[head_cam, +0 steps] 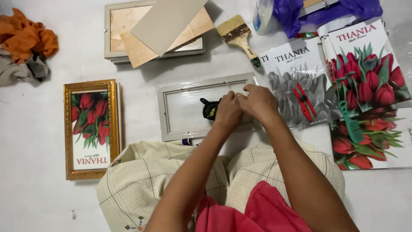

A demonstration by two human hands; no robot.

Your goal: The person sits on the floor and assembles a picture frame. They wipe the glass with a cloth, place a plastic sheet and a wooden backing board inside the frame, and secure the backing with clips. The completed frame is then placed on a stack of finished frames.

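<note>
Person seated on a pale floor (34,129), legs folded, checked cloth over the knees, both hands met over a grey frame (171,112) lying flat just ahead of the knees. The frame is face-down by the look of it, its recessed back showing; its right end sits under the fingers. Left hand (228,111) and right hand (259,102) touch each other, knuckles up, fingers curled together and pressed down at the frame's right edge; what the fingertips pinch is hidden beneath them, so I cannot tell whether they clamp a tab, a clip or only the rim. A small black tool (210,108) with a yellowish part pokes out just left of the left fingers, resting inside the frame; whether the left hand holds it or merely lies against it is unclear. Beyond the fingers, up the floor: a stack of frames with board sheets (167,21) on top, and a paintbrush (238,36). Right of the right fingers: printed tulip sheets (369,64), one grey, one red, with a red clip (304,102) and a green comb-like tool (349,122) lying on them. Far left of the fingers: a gold frame (90,129) already filled with a tulip print, and orange rag (28,36). Judgement: work at this edge would go best with the frame kept flat, one hand pinning the rim while the other presses, pressure kept low and square so the thin moulding does not twist or the tool skid across the recess.
</note>
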